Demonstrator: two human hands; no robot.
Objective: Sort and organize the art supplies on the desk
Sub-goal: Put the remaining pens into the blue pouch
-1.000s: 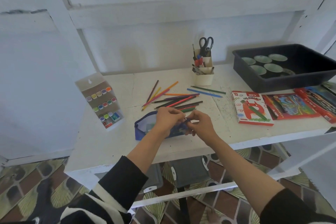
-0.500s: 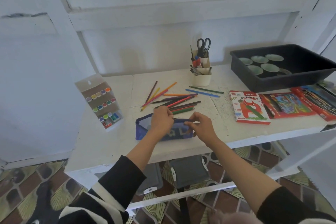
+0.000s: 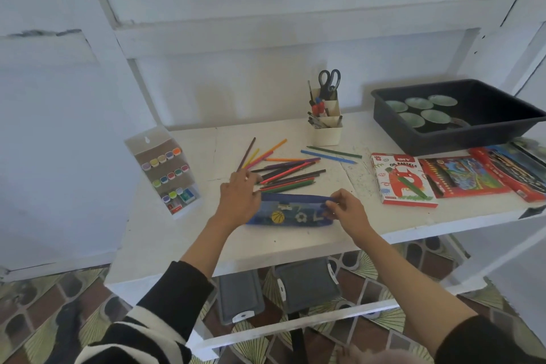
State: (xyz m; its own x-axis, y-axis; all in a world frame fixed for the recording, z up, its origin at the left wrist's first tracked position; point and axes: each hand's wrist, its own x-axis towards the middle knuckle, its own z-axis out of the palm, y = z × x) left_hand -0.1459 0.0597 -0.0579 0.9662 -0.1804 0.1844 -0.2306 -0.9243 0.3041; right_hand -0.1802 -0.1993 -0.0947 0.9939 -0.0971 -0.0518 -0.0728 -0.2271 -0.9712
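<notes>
A blue pencil case (image 3: 291, 213) with ball pictures stands on its edge near the front of the white desk (image 3: 165, 233). My left hand (image 3: 237, 199) holds its left end, fingers close to the tips of the loose coloured pencils (image 3: 288, 171) scattered just behind. My right hand (image 3: 345, 210) pinches the case's top right corner at the zip. The case's top edge runs straight between my hands. Two more pencils (image 3: 331, 154), one blue and one green, lie apart further right.
A paint pot pack (image 3: 165, 168) lies at the left. A white holder with scissors and pens (image 3: 326, 124) stands at the back. A black tray (image 3: 502, 127) holding bowls sits back right. An oil pastels box (image 3: 401, 180) and other red boxes (image 3: 464, 176) lie right.
My hands have drawn apart along the case's top edge, the left going left and the right going right. The case went from gaping open to flat and upright.
</notes>
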